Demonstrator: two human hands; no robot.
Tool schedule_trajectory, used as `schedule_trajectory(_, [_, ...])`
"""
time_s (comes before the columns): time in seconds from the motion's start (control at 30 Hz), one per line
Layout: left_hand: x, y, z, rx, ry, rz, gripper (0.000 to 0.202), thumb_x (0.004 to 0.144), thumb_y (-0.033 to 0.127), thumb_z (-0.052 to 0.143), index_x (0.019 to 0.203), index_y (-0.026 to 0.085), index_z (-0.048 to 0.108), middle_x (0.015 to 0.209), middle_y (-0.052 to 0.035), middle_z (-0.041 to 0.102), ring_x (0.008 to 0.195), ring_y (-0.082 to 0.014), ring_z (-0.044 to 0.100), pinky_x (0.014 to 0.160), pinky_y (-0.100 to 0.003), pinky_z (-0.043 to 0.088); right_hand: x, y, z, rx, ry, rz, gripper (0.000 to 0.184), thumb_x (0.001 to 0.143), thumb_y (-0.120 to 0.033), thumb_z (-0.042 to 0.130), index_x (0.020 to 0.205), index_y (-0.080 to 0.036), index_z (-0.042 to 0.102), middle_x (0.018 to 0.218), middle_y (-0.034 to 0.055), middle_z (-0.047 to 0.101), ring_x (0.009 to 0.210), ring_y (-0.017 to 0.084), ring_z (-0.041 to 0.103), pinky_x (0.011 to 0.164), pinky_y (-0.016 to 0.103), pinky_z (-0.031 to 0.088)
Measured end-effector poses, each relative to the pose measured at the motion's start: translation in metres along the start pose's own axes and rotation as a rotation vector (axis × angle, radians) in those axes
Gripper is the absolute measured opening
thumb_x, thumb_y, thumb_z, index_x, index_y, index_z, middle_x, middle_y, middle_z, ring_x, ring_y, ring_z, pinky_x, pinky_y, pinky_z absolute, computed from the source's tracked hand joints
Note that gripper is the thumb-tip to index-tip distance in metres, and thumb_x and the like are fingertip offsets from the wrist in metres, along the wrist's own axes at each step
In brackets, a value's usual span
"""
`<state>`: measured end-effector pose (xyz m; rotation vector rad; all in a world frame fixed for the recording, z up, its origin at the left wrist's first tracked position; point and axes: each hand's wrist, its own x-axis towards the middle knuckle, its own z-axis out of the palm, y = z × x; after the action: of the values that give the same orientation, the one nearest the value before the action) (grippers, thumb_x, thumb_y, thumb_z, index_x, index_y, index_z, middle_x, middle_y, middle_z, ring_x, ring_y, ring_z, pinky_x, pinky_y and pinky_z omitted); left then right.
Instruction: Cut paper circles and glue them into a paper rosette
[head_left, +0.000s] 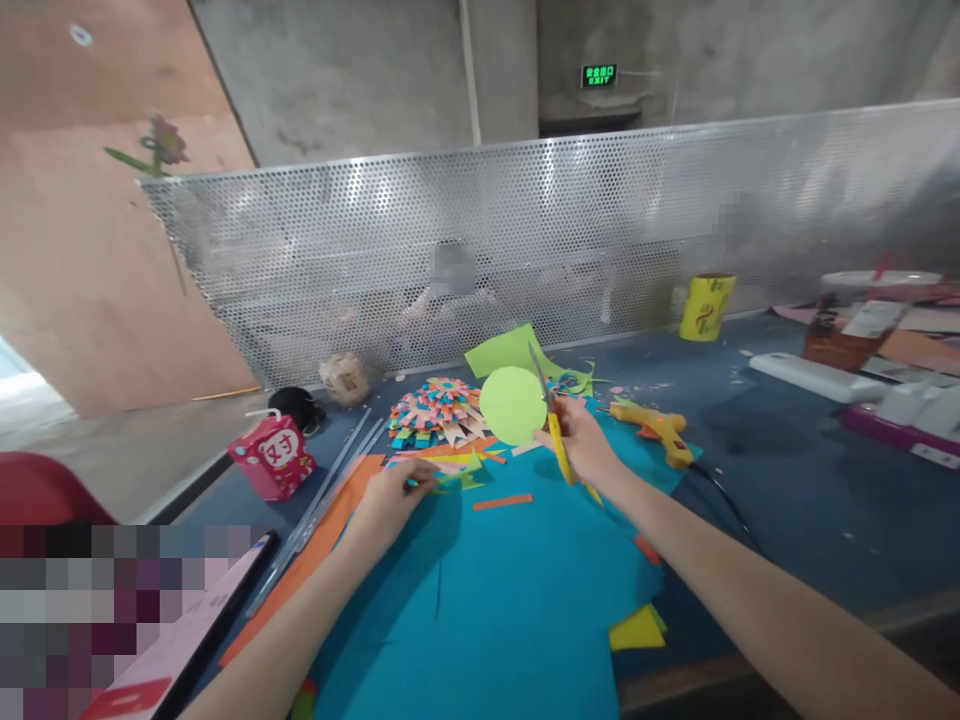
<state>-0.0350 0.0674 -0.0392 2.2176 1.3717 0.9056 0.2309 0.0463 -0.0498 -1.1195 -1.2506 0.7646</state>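
My right hand (577, 440) grips scissors (556, 440) with yellow handles, their blades pointing up and away. A light green paper circle (513, 405) is held by the same hand, beside the scissors. My left hand (396, 495) is low over the blue sheet (487, 600), its fingers curled together at a thin green paper scrap (466, 474). Just beyond the hands lie layered paper flowers (439, 410) in pink, orange and blue. Behind the circle is a larger green paper piece (506, 348). An orange strip (502, 502) rests on the blue sheet.
A yellow glue gun (656, 430) with a black cord lies right of my right hand. Clear sticks (315, 500), a pink drink carton (271, 458) and a tablet (202, 620) are at left. A yellow roll (706, 307) and a drink cup (855, 320) stand before the perforated metal screen (360, 250).
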Motion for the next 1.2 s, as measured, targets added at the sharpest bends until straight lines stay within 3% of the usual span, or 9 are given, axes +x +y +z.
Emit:
schedule_trajectory(0.1, [0.006, 0.007, -0.004, 0.032, 0.029, -0.001, 0.021, 0.072, 0.037, 0.052, 0.079, 0.019, 0.063, 0.083, -0.0071, 0.072, 0.079, -0.0235, 0.066, 0.071, -0.033, 0.051, 0.001, 0.0, -0.001, -0.023, 0.031, -0.003, 0.021, 0.08, -0.026, 0.064, 0.091, -0.012, 0.053, 0.078, -0.0007, 0.057, 0.068, 0.011, 0.056, 0.063, 0.026, 0.048])
schedule_trajectory(0.2, [0.012, 0.02, 0.0, 0.077, -0.029, 0.034, 0.026, 0.074, 0.037, 0.051, 0.087, 0.018, 0.064, 0.086, -0.0065, 0.072, 0.079, -0.0217, 0.066, 0.072, -0.031, 0.051, 0.003, 0.001, -0.003, -0.038, 0.055, 0.004, 0.016, 0.088, -0.026, 0.056, 0.094, -0.011, 0.055, 0.082, 0.0007, 0.058, 0.07, 0.011, 0.057, 0.064, 0.027, 0.05])
schedule_trajectory(0.37, [0.012, 0.032, 0.02, 0.166, -0.185, 0.117, 0.034, 0.063, 0.036, 0.067, 0.092, 0.019, 0.066, 0.094, -0.0065, 0.072, 0.088, -0.0237, 0.066, 0.079, -0.031, 0.05, 0.006, 0.003, -0.006, -0.049, 0.077, -0.002, 0.018, 0.089, -0.027, 0.055, 0.098, -0.011, 0.056, 0.089, 0.0027, 0.059, 0.075, 0.012, 0.058, 0.067, 0.029, 0.052])
schedule_trajectory(0.53, [0.011, 0.021, 0.03, 0.237, -0.162, 0.112, 0.027, 0.077, 0.031, 0.053, 0.098, 0.017, 0.064, 0.096, -0.0085, 0.072, 0.09, -0.0224, 0.067, 0.08, -0.032, 0.051, 0.009, 0.004, -0.007, -0.05, 0.085, -0.001, 0.02, 0.089, -0.028, 0.054, 0.101, -0.012, 0.056, 0.09, 0.0032, 0.059, 0.076, 0.013, 0.059, 0.068, 0.03, 0.052])
schedule_trajectory(0.73, [0.009, 0.021, 0.031, 0.3, -0.132, 0.162, 0.027, 0.081, 0.027, 0.047, 0.101, 0.02, 0.063, 0.096, -0.008, 0.071, 0.092, -0.0223, 0.066, 0.081, -0.032, 0.05, 0.008, 0.004, -0.007, -0.073, 0.083, -0.001, 0.019, 0.089, -0.028, 0.054, 0.098, -0.011, 0.056, 0.088, 0.0024, 0.059, 0.073, 0.012, 0.058, 0.065, 0.028, 0.052])
schedule_trajectory(0.93, [0.012, 0.026, 0.018, 0.354, -0.062, 0.143, 0.03, 0.083, 0.028, 0.041, 0.108, 0.02, 0.057, 0.094, -0.0052, 0.07, 0.096, -0.0217, 0.063, 0.083, -0.031, 0.048, 0.009, 0.004, -0.009, -0.09, 0.079, 0.003, 0.019, 0.089, -0.028, 0.054, 0.098, -0.011, 0.056, 0.088, 0.0024, 0.059, 0.074, 0.012, 0.058, 0.067, 0.029, 0.052])
schedule_trajectory(1.1, [0.014, 0.022, -0.006, 0.467, 0.074, 0.016, 0.039, 0.088, 0.026, 0.02, 0.112, 0.011, 0.048, 0.106, -0.0161, 0.063, 0.105, -0.0253, 0.057, 0.087, -0.037, 0.044, 0.011, 0.003, -0.01, -0.093, 0.071, 0.013, 0.018, 0.088, -0.025, 0.056, 0.1, -0.011, 0.056, 0.091, 0.0032, 0.06, 0.078, 0.013, 0.059, 0.069, 0.031, 0.052])
schedule_trajectory(1.2, [0.004, 0.026, -0.008, 0.549, 0.009, -0.067, 0.046, 0.088, 0.046, 0.024, 0.109, 0.01, 0.045, 0.092, -0.0159, 0.065, 0.093, -0.0283, 0.061, 0.075, -0.037, 0.047, 0.011, 0.004, -0.009, -0.096, 0.074, 0.025, 0.019, 0.088, -0.026, 0.055, 0.1, -0.011, 0.056, 0.091, 0.0032, 0.06, 0.078, 0.013, 0.059, 0.07, 0.031, 0.052])
